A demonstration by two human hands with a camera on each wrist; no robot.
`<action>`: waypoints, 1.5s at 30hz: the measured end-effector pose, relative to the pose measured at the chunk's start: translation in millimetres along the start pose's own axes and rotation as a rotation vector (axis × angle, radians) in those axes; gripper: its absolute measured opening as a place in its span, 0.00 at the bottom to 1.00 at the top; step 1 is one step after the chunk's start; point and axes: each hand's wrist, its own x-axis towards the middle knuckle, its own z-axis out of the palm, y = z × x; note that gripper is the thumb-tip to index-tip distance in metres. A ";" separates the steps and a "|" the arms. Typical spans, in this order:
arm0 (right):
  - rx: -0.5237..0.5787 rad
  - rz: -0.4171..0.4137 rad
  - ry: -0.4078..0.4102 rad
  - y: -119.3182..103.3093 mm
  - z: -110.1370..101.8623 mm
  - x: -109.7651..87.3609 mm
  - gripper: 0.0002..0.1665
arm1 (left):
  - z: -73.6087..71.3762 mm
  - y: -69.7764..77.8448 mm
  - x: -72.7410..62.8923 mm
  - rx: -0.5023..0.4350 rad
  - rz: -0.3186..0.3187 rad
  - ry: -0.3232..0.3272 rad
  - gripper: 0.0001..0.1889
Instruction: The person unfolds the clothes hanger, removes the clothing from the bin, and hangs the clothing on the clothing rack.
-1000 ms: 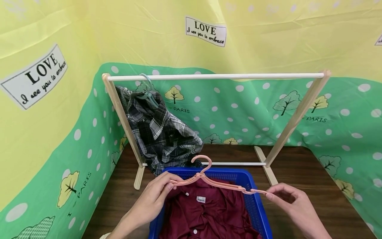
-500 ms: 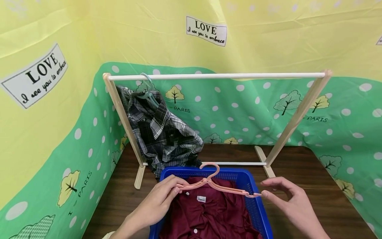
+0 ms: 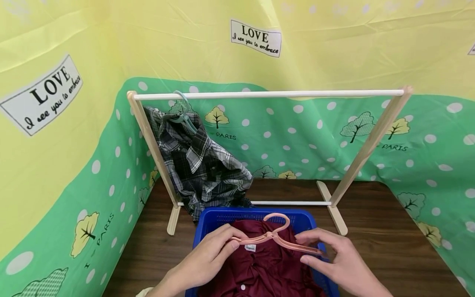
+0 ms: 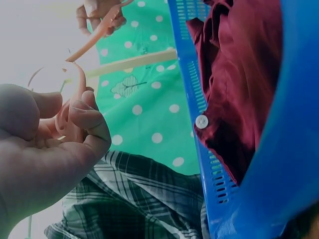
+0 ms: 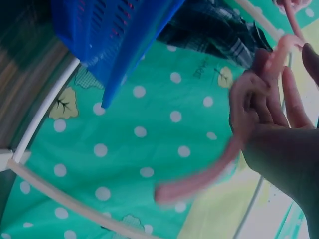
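A pink plastic clothes hanger (image 3: 272, 235) is held up over the blue basket, its hook on top. My left hand (image 3: 209, 255) pinches the hanger's left arm between thumb and fingers; the left wrist view shows this left hand (image 4: 60, 134) from close by. Around the hanger's right arm, my right hand (image 3: 334, 255) has its thumb and forefinger spread apart. The right wrist view has the right arm of the hanger (image 5: 199, 181), blurred, running past the right hand's fingers. Below lies a dark red shirt (image 3: 259, 268) with white buttons and a collar label, inside the basket (image 3: 256, 212).
Behind the basket stands a rack with a white rail (image 3: 282, 95) and wooden legs (image 3: 367, 152). A black-and-grey plaid shirt (image 3: 208, 165) hangs at its left end on a light blue hanger (image 3: 183, 109). Patterned cloth (image 3: 297, 53) encloses the brown table (image 3: 375, 210).
The pink hanger and left hand have shifted right and slightly down. My right hand has moved left from the hanger's tip along its arm, with thumb and forefinger spread.
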 end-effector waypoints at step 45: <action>-0.009 0.120 0.109 -3.5 5.4 -6.7 0.20 | -13.5 3.4 0.8 -0.231 -0.094 0.198 0.07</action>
